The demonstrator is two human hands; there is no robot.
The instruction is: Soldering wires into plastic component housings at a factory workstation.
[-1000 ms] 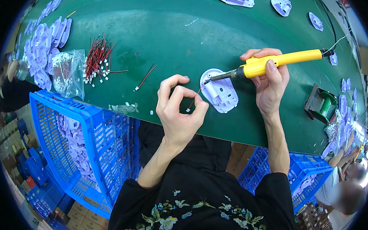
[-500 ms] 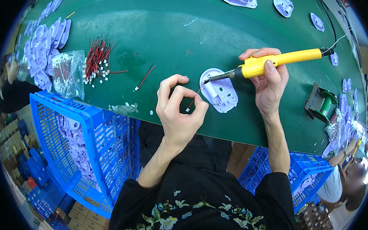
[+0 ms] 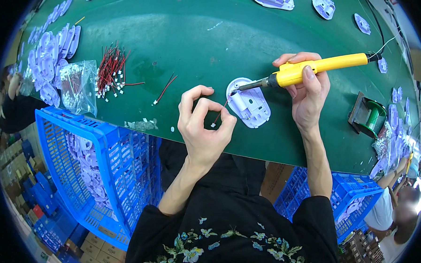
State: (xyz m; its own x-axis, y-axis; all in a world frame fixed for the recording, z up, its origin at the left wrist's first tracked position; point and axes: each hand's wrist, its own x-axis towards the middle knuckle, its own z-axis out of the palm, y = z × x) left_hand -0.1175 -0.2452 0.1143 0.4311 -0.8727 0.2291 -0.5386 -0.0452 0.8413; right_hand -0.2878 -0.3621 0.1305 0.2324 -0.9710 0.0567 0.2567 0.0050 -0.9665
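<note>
Left hand: thumb and forefinger pinched on a thin red-and-black lead wire, its upper end meeting the white oval plastic housing flat on the green work surface. Right hand: fingers wrapped around a yellow-handled soldering iron, metal tip touching the housing's upper left edge. Nearby: loose bundle of red wires; clear plastic bag; green solder spool; blue plastic crate just below the table edge.
</note>
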